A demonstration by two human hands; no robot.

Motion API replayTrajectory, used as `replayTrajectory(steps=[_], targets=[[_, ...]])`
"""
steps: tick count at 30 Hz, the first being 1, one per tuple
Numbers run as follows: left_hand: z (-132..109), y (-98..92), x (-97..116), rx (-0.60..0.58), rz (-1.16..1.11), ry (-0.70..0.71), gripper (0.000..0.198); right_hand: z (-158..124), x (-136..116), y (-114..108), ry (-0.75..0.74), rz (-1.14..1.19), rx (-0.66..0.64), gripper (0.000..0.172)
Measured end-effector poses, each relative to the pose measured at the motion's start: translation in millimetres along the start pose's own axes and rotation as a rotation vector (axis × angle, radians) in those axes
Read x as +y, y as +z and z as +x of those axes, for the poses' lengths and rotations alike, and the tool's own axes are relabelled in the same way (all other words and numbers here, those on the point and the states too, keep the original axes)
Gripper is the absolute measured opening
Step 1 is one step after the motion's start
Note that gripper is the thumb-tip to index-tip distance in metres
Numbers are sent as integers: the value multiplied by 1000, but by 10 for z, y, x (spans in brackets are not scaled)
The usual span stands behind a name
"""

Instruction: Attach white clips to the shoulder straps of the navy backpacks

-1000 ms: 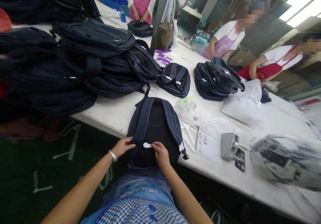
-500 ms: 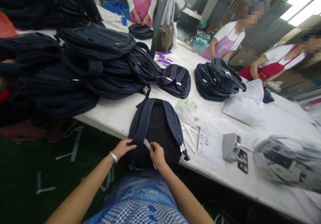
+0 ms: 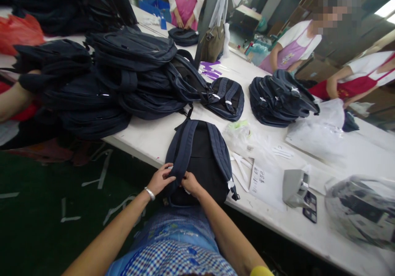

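A dark navy backpack (image 3: pixel 202 169) lies back side up at the table's front edge, its two shoulder straps facing me. My left hand (image 3: pixel 159 180), with a bracelet at the wrist, is closed around the lower part of the left shoulder strap (image 3: pixel 184 152). On that strap's inner side, my right hand (image 3: pixel 191 184) is pinched on a white strip (image 3: pixel 186 190), mostly hidden by the fingers and strap. A bit of white shows by my left fingertips. The right shoulder strap (image 3: pixel 220 150) has a white piece (image 3: pixel 231 183) near its lower end.
Navy backpacks (image 3: pixel 132 74) are heaped at the left, beside another person's arm (image 3: pixel 15 101). More backpacks (image 3: pixel 279 99) stand farther right. White strips (image 3: pixel 240 171), a handwritten sheet (image 3: pixel 262 183), a grey tape dispenser (image 3: pixel 293 187), a phone (image 3: pixel 310 207) and a plastic bag (image 3: pixel 361 210) lie to the right.
My right hand has moved the white strip in against the left strap, so less of it shows. My left fingers have closed farther around the strap. The view has shifted left.
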State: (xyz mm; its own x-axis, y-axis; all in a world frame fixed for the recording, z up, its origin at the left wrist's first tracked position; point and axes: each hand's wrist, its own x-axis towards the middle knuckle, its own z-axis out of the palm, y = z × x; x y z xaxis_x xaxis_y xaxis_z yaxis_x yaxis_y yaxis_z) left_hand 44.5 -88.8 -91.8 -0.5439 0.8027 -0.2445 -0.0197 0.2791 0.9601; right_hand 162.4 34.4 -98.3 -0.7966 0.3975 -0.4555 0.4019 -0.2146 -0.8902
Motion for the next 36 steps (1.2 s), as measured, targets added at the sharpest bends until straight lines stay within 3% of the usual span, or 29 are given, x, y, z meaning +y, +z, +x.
replayTrajectory(steps=[4, 7, 9, 15, 21, 26, 29, 32, 34, 36], targets=[[-93, 125, -7, 209, -52, -47, 49, -7, 16, 14, 17, 33, 48, 19], [-154, 199, -15, 348, -79, -155, 73, -12, 20, -13, 22, 83, -7, 23], [-179, 222, -38, 409, -36, -211, 78, -9, 15, -41, 26, 101, -60, 25], [-177, 189, -150, 279, -115, -168, 56, 15, -3, -62, 34, 113, -156, 28], [-127, 173, -112, 266, -184, -223, 75, -121, 12, -79, 87, -118, 22, 24], [-129, 200, -103, 290, -109, -198, 70, -392, -86, -183, -130, -397, 132, 13], [-134, 209, -135, 292, -103, -189, 71, -474, -121, -243, -170, -367, 43, 16], [-128, 213, -156, 286, -111, -184, 71, -488, -131, -301, -178, -322, -123, 35], [-120, 217, -161, 291, -94, -179, 70, -476, -150, -326, -227, -380, -201, 41], [-113, 222, -164, 298, -61, -175, 69, -451, -180, -329, -308, -519, -197, 39]])
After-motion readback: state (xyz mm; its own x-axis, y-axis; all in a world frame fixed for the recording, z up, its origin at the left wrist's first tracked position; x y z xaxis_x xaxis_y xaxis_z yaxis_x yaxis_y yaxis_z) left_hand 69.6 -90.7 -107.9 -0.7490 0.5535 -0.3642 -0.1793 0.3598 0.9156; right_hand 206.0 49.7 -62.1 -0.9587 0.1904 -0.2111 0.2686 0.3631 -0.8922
